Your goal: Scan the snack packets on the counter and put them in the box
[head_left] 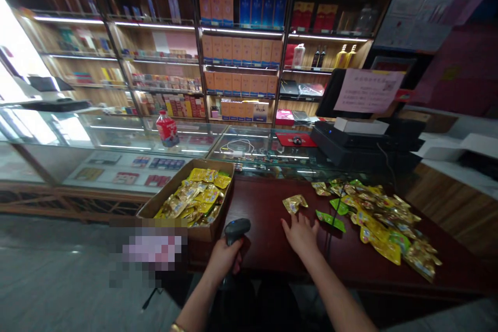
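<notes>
My left hand [225,257] is wrapped round the handle of a dark barcode scanner [237,226], its head tilted up over the front edge of the dark red table [257,202]. My right hand [301,235] lies over the table with fingers spread. Just beyond its fingertips is a single gold snack packet [294,203]. A green packet [330,220] lies to the right of that hand. Further right spreads a loose pile of yellow, gold and green packets [377,218]. Left of the scanner, a cardboard box [221,212] holds many similar packets [198,194].
Behind the table runs a glass display counter [187,153] with a red bottle [166,128], a white cable [238,146] and a mouse [298,140] on it. A cash-register screen [334,93] stands at the right. Shelves [241,31] of boxes and bottles fill the back wall.
</notes>
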Action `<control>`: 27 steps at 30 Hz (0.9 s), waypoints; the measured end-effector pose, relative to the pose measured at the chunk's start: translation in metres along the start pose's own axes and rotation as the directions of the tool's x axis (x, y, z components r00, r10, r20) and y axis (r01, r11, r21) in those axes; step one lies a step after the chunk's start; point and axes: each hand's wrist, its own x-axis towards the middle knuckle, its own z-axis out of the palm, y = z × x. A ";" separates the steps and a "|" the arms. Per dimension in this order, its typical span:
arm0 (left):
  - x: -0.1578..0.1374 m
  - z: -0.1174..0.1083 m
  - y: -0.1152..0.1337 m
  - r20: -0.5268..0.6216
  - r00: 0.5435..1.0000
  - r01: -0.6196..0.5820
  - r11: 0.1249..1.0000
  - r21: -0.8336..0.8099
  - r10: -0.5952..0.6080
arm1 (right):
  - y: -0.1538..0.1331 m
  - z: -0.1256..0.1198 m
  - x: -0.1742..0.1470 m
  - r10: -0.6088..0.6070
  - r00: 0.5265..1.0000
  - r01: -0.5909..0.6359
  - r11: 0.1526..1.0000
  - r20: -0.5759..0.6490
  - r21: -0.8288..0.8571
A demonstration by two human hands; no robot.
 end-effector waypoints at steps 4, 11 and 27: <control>-0.001 -0.001 0.002 0.023 1.000 -0.001 1.000 0.000 0.000 | 0.011 -0.029 0.046 0.178 0.984 -0.178 0.978 0.011 0.109; -0.005 -0.005 0.003 0.092 0.995 -0.034 0.999 0.020 0.032 | 0.006 -0.011 0.057 0.135 0.981 -0.156 0.976 0.142 0.149; -0.019 -0.015 0.004 0.239 0.965 -0.131 0.988 0.080 0.109 | -0.028 0.007 -0.016 -0.104 0.990 0.140 0.602 -0.097 0.786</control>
